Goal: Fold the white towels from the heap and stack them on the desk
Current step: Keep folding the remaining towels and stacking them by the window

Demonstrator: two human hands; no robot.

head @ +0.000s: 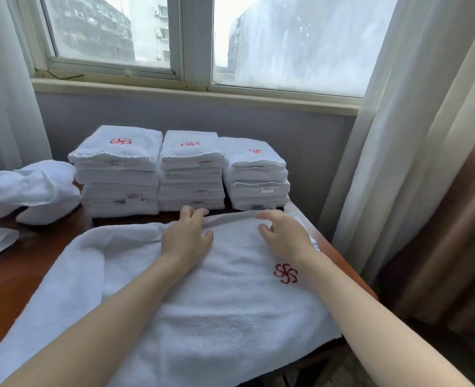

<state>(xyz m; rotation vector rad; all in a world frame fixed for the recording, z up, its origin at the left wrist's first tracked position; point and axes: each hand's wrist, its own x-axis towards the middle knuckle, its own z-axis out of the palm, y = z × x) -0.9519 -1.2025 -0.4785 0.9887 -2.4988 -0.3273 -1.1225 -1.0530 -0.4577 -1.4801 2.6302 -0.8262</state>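
2 bare forearms are showing, uncovered along the whole length in view. The left forearm [105, 317] is running from the lower left of the frame up to the left hand [186, 238] at centre; the right forearm [370, 317] is running from the lower right to the right hand [283, 236]. Both hands are showing bare, slender fingers.

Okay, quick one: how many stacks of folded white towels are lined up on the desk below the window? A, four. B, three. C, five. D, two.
B: three stacks stand side by side on the desk behind the spread towel: the left stack, the middle stack and the right stack.
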